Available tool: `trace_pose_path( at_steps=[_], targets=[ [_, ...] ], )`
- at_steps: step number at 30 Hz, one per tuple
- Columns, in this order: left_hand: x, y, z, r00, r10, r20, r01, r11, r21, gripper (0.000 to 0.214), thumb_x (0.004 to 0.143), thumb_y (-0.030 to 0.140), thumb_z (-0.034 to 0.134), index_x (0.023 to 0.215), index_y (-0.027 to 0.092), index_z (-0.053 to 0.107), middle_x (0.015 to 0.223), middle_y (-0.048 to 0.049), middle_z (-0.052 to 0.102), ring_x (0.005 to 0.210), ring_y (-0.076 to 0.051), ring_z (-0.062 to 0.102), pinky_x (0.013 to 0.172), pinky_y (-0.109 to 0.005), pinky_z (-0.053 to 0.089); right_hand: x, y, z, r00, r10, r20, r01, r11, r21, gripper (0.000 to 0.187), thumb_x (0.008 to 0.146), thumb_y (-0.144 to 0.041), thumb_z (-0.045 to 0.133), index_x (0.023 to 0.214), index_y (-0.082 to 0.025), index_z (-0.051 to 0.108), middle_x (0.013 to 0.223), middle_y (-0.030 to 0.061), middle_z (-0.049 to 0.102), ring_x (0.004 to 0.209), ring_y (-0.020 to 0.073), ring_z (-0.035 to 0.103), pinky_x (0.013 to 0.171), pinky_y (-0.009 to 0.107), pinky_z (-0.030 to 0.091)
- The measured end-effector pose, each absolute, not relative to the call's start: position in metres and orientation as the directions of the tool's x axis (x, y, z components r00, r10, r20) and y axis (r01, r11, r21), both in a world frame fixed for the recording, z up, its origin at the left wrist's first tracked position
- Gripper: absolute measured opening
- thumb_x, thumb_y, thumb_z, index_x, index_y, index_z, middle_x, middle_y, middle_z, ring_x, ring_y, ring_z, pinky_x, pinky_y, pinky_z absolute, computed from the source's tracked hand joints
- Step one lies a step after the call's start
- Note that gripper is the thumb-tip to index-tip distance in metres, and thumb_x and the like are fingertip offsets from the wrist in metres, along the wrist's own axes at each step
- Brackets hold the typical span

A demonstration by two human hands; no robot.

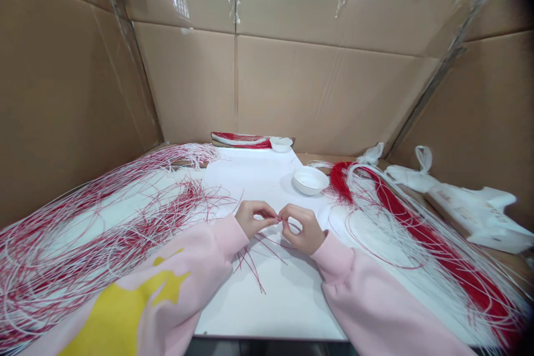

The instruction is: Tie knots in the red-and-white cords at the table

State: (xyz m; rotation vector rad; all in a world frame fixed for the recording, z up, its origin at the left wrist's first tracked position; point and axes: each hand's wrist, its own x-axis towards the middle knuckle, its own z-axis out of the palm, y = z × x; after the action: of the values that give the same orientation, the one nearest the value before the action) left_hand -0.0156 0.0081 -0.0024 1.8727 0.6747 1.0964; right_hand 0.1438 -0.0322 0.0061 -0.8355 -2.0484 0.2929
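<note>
At centre frame, a person in pink sleeves brings both hands together over a white sheet (271,300) on a table walled in by taped cardboard (317,89). The left hand (252,218) and right hand (301,228) meet fingertip to fingertip, each with thumb and forefinger pinched shut on the upper ends of a few thin red strands (251,265). From that pinch the strands fan down and left across the sheet toward the lower centre, below the left wrist. What exactly sits between the fingertips is too fine to make out, and the right hand's curled fingers hide the strands beneath it. A white bowl (311,180) stands on the sheet just above the right hand; a smaller bowl (281,144) lies farther back against the cardboard, beside a flat red-and-white packet (240,139). A loose tangle of red and white strands (95,217) fills the left of the frame and runs off its lower left edge. A denser red-and-white bundle (421,233) sweeps down the right side, its end blurred at the lower right corner. White plastic bags (471,206) lie at far right, their printing illegible.
</note>
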Motion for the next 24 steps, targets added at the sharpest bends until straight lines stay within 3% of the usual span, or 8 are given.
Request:
trace_pose_path(
  at_steps=[24],
  targets=[
    [-0.017,0.0047,-0.0001,0.493,0.763,0.418,0.072,-0.514,0.855,0.017,0.061,0.025,0.065,0.067,0.009,0.063,0.064,-0.0059,0.063,0.058,-0.011,0.056,0.059,-0.024,0.047,0.144,-0.0311,0.0051,-0.397,0.655,0.643,0.467,0.747,-0.473,0.015,0.065,-0.004,0.043,0.066,-0.018,0.045,0.066,0.0017,0.052,0.061,0.0125,0.048,0.058,0.025,0.04]
  ],
)
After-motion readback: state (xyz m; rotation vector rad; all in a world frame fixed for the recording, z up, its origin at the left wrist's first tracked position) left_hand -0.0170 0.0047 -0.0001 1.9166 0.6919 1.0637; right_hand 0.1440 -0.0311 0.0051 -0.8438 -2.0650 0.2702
